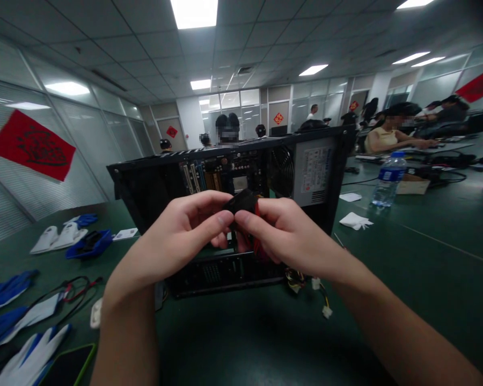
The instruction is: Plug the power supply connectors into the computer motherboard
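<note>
In front of an opened computer case [230, 276], my left hand [185, 228] and my right hand [277, 225] meet, thumbs almost touching. Between them they pinch a small black part [243, 201] whose exact kind I cannot make out. Red wires [260, 244] run beside it, under my right fingers. Behind my hands the case shows a motherboard [241, 183] with memory slots, and a power supply [313, 169] with a printed label at the upper right. Loose cable connectors [326, 311] hang out at the case's lower right.
Blue and white gloves [34, 348], a phone [70, 367] and a blue tray [89, 245] lie on the left. To the right are a water bottle [388, 179], crumpled white paper [355, 220] and a thin tool [340, 240]. Other people sit farther back.
</note>
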Demonstrator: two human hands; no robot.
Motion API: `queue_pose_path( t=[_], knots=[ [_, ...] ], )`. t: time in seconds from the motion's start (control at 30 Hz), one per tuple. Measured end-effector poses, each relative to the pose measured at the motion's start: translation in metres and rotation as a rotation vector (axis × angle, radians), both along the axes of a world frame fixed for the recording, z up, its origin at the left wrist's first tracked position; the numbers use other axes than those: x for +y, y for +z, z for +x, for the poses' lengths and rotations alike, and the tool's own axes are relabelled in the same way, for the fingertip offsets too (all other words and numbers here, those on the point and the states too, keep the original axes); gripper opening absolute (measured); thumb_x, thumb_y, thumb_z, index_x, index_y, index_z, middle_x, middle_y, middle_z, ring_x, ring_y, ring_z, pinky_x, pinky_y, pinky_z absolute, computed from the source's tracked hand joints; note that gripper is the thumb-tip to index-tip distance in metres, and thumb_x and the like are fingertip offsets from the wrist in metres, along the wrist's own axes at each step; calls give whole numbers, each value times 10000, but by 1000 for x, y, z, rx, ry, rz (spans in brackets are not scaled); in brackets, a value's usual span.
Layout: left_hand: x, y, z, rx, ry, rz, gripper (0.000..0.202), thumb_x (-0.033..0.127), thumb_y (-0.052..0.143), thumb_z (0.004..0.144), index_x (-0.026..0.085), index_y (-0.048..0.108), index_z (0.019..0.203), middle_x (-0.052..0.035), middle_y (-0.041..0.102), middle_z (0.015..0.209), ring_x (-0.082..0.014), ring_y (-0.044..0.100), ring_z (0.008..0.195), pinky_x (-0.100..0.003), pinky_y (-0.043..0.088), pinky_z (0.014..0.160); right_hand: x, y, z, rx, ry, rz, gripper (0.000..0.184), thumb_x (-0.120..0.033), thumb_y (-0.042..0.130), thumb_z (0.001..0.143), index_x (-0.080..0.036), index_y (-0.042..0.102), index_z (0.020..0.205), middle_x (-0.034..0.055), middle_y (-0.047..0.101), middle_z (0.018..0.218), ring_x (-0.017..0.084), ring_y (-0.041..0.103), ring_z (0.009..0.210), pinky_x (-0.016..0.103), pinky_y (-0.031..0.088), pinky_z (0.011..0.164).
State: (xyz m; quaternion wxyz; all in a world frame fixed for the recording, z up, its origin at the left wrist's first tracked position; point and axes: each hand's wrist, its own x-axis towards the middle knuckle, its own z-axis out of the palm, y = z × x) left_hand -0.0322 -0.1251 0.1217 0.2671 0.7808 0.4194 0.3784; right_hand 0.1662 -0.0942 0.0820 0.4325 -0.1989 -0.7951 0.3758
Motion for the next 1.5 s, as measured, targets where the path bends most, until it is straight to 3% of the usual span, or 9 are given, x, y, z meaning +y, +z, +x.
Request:
queue_pose_path(
  t=[0.13, 0.23, 0.57, 0.7, 1.1, 1.33, 1.5],
  knots=[
    [6, -1, 1, 24, -106, -100, 259, 363, 702, 872, 118, 738, 949, -61, 727, 819, -148, 669, 732, -229, 561, 671, 2, 2, 3, 52, -8, -21, 534, -597, 459, 984, -148, 631, 751, 7, 606, 612, 86, 512, 485, 198, 378, 454],
    [9, -2, 6, -19, -109, -112, 224, 331, 723, 858, 114, 752, 903, -51, 723, 768, -136, 660, 695, -213, 547, 650, 5, 2, 6, 78, -14, -8, 553, -614, 453, 979, -149, 630, 736, 12, 615, 612, 86, 499, 466, 203, 366, 438],
    [13, -12, 24, -148, -1, 102, 270, 363, 738, 837, 106, 772, 911, -53, 720, 759, -128, 626, 634, -211, 518, 588, 11, 1, 11, 158, -221, 154, 567, -627, 469, 964, -170, 561, 641, -9, 520, 561, 109, 491, 520, 228, 363, 476],
    [14, -13, 26, -193, 27, 154, 277, 378, 768, 802, 111, 774, 878, -44, 712, 720, -133, 626, 619, -219, 521, 583, 11, 1, 13, 164, -239, 185, 565, -619, 459, 974, -173, 536, 634, -14, 491, 563, 102, 467, 522, 231, 340, 471],
    [17, -15, 25, -275, 23, 162, 221, 314, 768, 802, 126, 794, 913, -39, 720, 695, -112, 597, 553, -203, 509, 525, 17, 1, 16, 172, -120, 206, 526, -559, 457, 1000, -168, 545, 659, -32, 468, 567, 84, 401, 494, 219, 304, 439],
    [18, -19, 33, -331, -2, 136, 214, 322, 756, 818, 134, 802, 907, -34, 708, 682, -98, 581, 522, -195, 508, 493, 20, 0, 20, 189, -54, 139, 510, -561, 468, 996, -161, 618, 718, 8, 602, 674, 111, 545, 594, 212, 416, 506],
    [16, -21, 38, -336, -48, 86, 259, 369, 723, 851, 123, 795, 891, -38, 690, 642, -93, 570, 483, -188, 488, 447, 19, -2, 17, 202, -21, 89, 584, -643, 409, 981, -156, 670, 793, 41, 646, 708, 150, 625, 667, 236, 485, 556]
  ],
)
